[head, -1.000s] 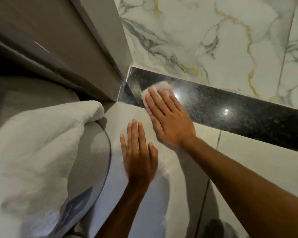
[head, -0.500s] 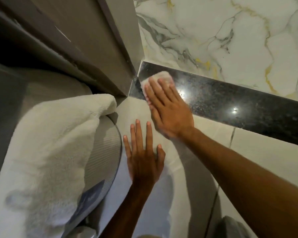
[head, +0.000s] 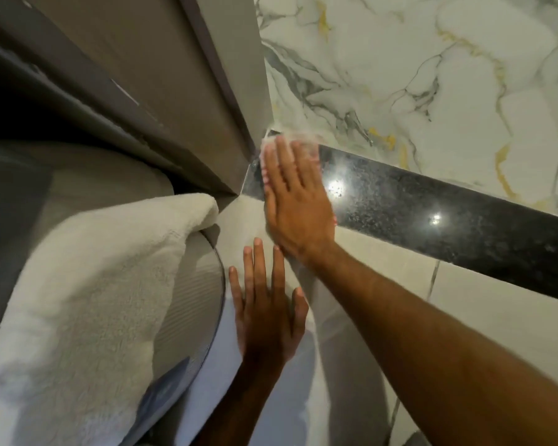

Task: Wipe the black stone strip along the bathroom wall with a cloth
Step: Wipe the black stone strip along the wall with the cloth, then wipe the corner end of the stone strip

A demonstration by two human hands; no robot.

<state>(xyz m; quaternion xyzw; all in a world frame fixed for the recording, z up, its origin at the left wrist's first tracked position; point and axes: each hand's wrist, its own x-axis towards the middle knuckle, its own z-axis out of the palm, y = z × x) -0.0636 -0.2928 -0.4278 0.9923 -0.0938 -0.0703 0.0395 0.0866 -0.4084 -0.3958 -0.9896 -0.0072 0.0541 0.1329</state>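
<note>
The black speckled stone strip [head: 432, 214] runs across the wall from the corner down to the right edge. My right hand [head: 295, 201] lies flat over its left end and presses a small white cloth [head: 306, 144] against the stone; only the cloth's blurred top edge shows above my fingertips. My left hand [head: 266, 313] rests flat, fingers spread, on the pale tile [head: 464, 310] below the strip, empty.
A thick white towel [head: 87, 300] lies over a round grey object [head: 190, 300] at the lower left. A brown door frame [head: 181, 91] meets the strip at the corner. Marble tile with gold veins [head: 432, 75] fills the wall above.
My right hand has slid the cloth up and left into the corner end of the strip. My left hand has stayed flat on the tile.
</note>
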